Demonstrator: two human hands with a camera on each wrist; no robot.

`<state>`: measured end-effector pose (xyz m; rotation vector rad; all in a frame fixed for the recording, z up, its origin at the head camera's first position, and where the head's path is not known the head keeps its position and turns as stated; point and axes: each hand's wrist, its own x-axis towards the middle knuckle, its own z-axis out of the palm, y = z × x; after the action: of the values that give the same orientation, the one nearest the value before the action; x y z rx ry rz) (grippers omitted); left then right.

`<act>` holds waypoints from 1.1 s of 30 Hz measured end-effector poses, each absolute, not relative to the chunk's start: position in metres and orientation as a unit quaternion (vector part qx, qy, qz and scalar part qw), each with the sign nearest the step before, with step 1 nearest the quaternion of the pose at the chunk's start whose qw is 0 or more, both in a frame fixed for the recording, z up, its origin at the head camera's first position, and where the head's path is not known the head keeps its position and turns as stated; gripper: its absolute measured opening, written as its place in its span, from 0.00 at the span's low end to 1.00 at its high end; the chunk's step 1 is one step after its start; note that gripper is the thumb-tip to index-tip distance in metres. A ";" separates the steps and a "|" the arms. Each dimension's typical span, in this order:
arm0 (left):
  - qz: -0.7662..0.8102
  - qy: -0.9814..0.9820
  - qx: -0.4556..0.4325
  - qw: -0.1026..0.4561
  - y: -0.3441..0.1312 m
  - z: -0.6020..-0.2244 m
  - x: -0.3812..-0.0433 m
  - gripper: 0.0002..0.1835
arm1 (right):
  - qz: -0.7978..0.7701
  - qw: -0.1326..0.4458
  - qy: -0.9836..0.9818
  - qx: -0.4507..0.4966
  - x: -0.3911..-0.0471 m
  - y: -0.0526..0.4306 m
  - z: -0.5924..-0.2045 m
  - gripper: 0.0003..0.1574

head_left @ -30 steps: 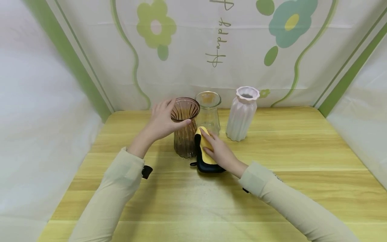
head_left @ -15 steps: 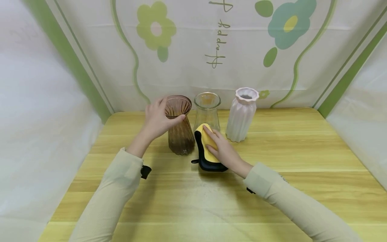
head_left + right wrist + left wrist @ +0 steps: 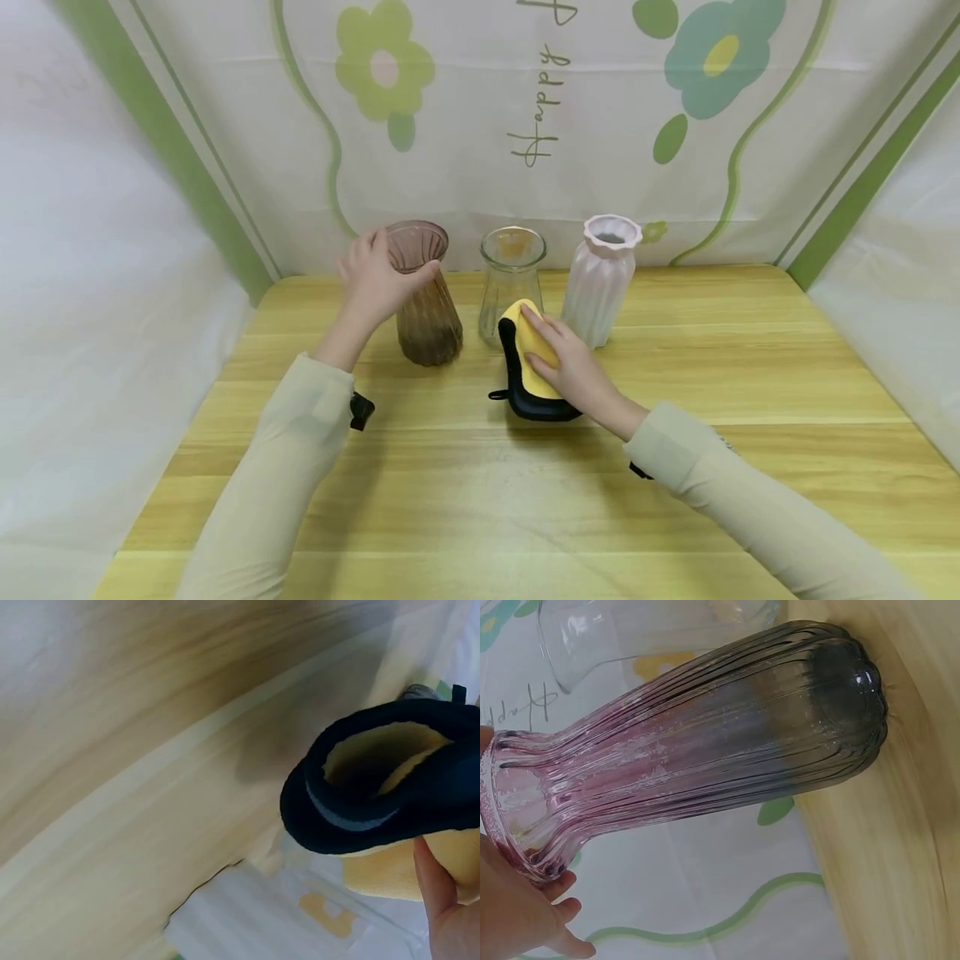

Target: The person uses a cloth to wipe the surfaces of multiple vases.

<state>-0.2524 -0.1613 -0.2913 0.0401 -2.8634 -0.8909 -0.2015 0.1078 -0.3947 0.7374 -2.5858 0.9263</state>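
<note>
Purple vase [image 3: 430, 323] gripped by left hand [image 3: 371, 280], shifted left, cloth [image 3: 528, 342] rightward

We saw a wood-grain counter [image 3: 480, 529] spreading beneath the left hand [image 3: 371, 279] and the right hand [image 3: 581, 367]. Beyond both, we faced a white cloth wall [image 3: 457, 179] printed with green and teal flowers [image 3: 385, 71]; pale sheeting [image 3: 112, 333] flanked the hands, and soft glare [image 3: 517, 483] lay on their near side.

Clear vase [image 3: 504, 287]: base partly hidden from you by yellow cloth [image 3: 529, 342]. Your left hand [image 3: 514, 911]: cropped in left wrist view.
</note>
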 end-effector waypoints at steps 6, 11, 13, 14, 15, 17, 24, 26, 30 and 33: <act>-0.295 -0.952 0.028 0.082 -0.167 -0.291 -0.262 0.55 | 0.327 0.151 -0.900 0.246 -0.205 0.116 -0.392 0.43; -0.294 -0.951 0.036 0.094 -0.169 -0.291 -0.268 0.55 | 0.312 0.156 -0.904 0.249 -0.207 0.122 -0.390 0.42; -0.295 -0.949 0.038 0.100 -0.169 -0.291 -0.269 0.55 | 0.312 0.156 -0.904 0.249 -0.207 0.124 -0.389 0.42; -0.295 -0.949 0.040 0.101 -0.169 -0.291 -0.270 0.55 | 0.313 0.155 -0.903 0.249 -0.208 0.125 -0.389 0.42; -0.295 -0.949 0.042 0.102 -0.169 -0.291 -0.271 0.55 | 0.313 0.155 -0.903 0.248 -0.208 0.125 -0.389 0.42; -0.296 -0.948 0.046 0.102 -0.169 -0.291 -0.273 0.56 | 0.315 0.156 -0.903 0.249 -0.208 0.127 -0.389 0.42; -0.287 -0.950 0.058 0.104 -0.168 -0.291 -0.278 0.57 | 0.318 0.161 -0.900 0.251 -0.208 0.131 -0.388 0.42; -0.283 -0.952 0.060 0.105 -0.168 -0.291 -0.279 0.57 | 0.317 0.162 -0.900 0.252 -0.208 0.132 -0.388 0.42; -0.276 -0.954 0.064 0.100 -0.168 -0.290 -0.280 0.58 | 0.319 0.156 -0.902 0.247 -0.209 0.133 -0.388 0.42; -0.270 -0.956 0.063 0.094 -0.168 -0.290 -0.280 0.57 | 0.319 0.148 -0.905 0.241 -0.208 0.135 -0.387 0.42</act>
<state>-0.2796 -0.1680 -0.2897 0.1877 -2.8356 -0.8003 -0.2083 0.1347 -0.3874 0.6933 -2.6021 0.9180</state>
